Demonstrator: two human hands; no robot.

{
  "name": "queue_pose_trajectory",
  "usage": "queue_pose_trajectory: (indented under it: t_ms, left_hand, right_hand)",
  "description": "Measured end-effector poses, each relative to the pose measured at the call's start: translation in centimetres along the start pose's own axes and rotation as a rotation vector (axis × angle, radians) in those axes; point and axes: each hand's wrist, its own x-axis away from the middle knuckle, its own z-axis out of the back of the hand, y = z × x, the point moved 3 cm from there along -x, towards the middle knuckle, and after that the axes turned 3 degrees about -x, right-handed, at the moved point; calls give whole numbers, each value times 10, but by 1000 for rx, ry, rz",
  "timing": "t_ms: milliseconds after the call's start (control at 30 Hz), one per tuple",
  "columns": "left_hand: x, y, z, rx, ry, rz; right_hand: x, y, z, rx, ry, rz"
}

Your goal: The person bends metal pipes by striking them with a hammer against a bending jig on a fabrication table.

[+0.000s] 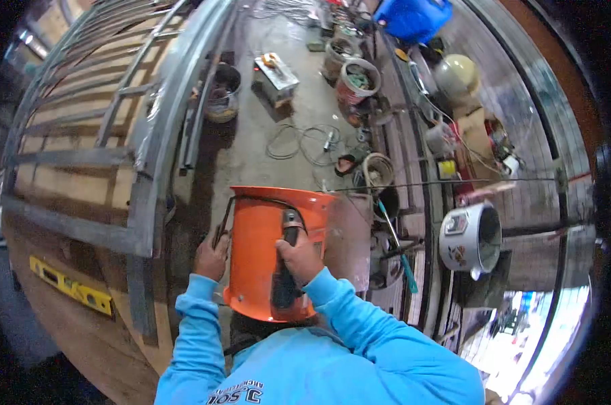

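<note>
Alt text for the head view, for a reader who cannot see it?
A person in light blue sleeves holds an orange shield by its dark handle with the right hand, while the left hand grips a dark tool beside a grey metal frame. A yellow level lies at lower left.

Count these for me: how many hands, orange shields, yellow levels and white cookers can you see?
Hands: 2 (left hand, right hand)
Orange shield: 1
Yellow level: 1
White cooker: 1
Total: 5
</note>
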Motion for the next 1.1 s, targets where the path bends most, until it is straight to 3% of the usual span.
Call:
queue_pose_trajectory:
  t_ms: [67,133,233,367,467,567,600,633,733,833,900,933,967,1033,1100]
  left_hand:
    - [-2,-48,-23,-123,12,-28]
    - [0,-25,-15,-44,4,29]
    - [6,-14,-14,-16,-15,69]
    - [4,-8,-13,-67,-47,50]
    - [2,-18,-21,-100,-56,82]
    - [2,-16,-25,2,-116,188]
    - [2,-17,-25,59,-148,241]
    - [2,-20,-24,-147,-54,17]
    - [-2,-24,-29,-77,-202,150]
    - [-15,-38,-40,-149,-196,37]
    - [-35,-36,-44,-158,-208,21]
    - [-47,-43,-47,-265,-166,-88]
    - [-59,-51,-49,-376,-125,-192]
    - [-88,-30,-52,-359,-147,23]
    - [-126,-77,-81,-367,-300,186]
  right_hand:
    - [-5,3,-2,-178,-18,-105]
    - [0,-27,-2,-393,-11,-285]
    - [-6,16,-16,-284,96,-247]
    - [9,13,-32,-251,114,-192]
    - [0,76,-58,-189,141,-224]
    - [7,80,-61,-669,178,-411]
    - [7,89,-64,-700,205,-447]
    - [9,102,-67,-732,233,-488]
    - [24,128,-76,-715,227,-524]
    - [42,120,-76,-636,177,-660]
    - [55,119,-77,-552,195,-532]
    - [63,119,-79,-511,192,-474]
    - [70,125,-78,-545,152,-556]
    - [81,122,-70,-629,141,-600]
    - [88,120,-60,-663,129,-588]
